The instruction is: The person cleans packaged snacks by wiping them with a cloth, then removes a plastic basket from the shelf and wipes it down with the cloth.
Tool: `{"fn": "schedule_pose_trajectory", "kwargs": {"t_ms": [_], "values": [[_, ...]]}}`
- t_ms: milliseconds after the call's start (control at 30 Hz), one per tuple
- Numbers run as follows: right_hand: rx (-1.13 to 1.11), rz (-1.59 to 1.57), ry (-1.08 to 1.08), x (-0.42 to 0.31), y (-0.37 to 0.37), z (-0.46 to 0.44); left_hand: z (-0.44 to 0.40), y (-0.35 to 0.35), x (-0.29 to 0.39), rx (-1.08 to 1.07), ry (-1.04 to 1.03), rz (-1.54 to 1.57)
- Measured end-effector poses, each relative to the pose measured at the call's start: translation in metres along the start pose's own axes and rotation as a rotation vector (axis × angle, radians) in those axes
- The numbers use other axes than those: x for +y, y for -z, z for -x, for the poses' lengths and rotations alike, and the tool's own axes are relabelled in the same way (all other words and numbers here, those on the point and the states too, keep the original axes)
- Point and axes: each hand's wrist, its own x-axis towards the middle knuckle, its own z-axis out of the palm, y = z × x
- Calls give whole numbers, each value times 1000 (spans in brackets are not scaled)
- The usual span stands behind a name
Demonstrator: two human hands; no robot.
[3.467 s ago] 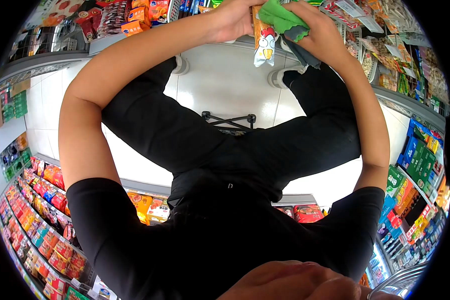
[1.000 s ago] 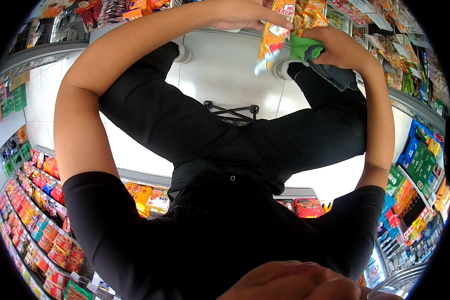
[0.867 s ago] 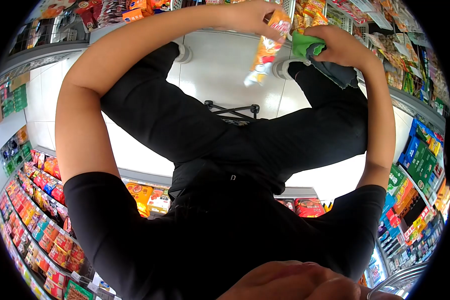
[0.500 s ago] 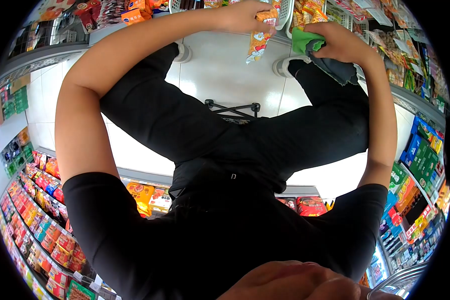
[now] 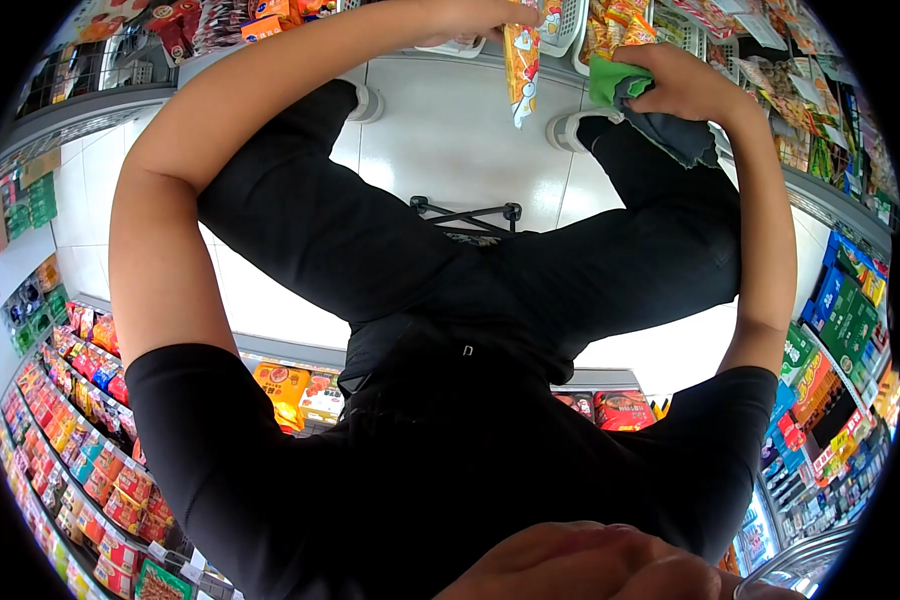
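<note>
One orange packet (image 5: 522,72) is grasped by the left hand (image 5: 482,14) near the shelf's front edge (image 5: 100,118); green-and-grey cloth (image 5: 608,82) is clutched in the right hand (image 5: 682,82).

Hands (image 5: 676,86): two
Held snack packet (image 5: 521,72): one
Green-and-grey cloth (image 5: 670,134): one bundle
Shoes (image 5: 368,103): two
White baskets (image 5: 570,30), shelf's (image 5: 836,207) front edge: at least two — partly hidden

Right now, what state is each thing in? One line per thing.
left hand: gripping, partly cut off by the frame
snack packet: held in left hand, no tear visible
right hand: closed on cloth
cloth: bunched, grey part hanging loose
white basket: partly out of frame, full contents can't be seen
black crossed frame: spread open, partly hidden by the legs
</note>
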Motion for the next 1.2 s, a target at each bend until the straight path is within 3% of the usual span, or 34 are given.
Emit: {"fn": "schedule_pose_trajectory", "kwargs": {"t_ms": [300, 433, 600, 700, 800, 933, 1000, 1100, 1200], "values": [[34, 4, 3, 0, -1, -1, -2, 8, 9, 44, 139, 519], [10, -34, -65, 1, 5, -3, -1, 9, 12, 11, 136, 608], [287, -21, 49, 9, -2, -3, -13, 17, -3, 49, 106, 664], [387, -1, 107, -16, 16, -4, -39, 46, -33, -190, 51, 641], [561, 72, 147, -27, 21, -7, 0, 6, 26, 161, 147, 708], [680, 24, 196, -35, 27, -6, 1, 20, 20, -18, 110, 668], [684, 22, 302, -41, 28, -4, 8, 16, 28, 18, 151, 655], [600, 50, 399, -54, 26, -8, -6, 34, 3, -176, 99, 711], [464, 48, 394, -55, 23, -8, -8, 24, 9, 91, 64, 744]]}}
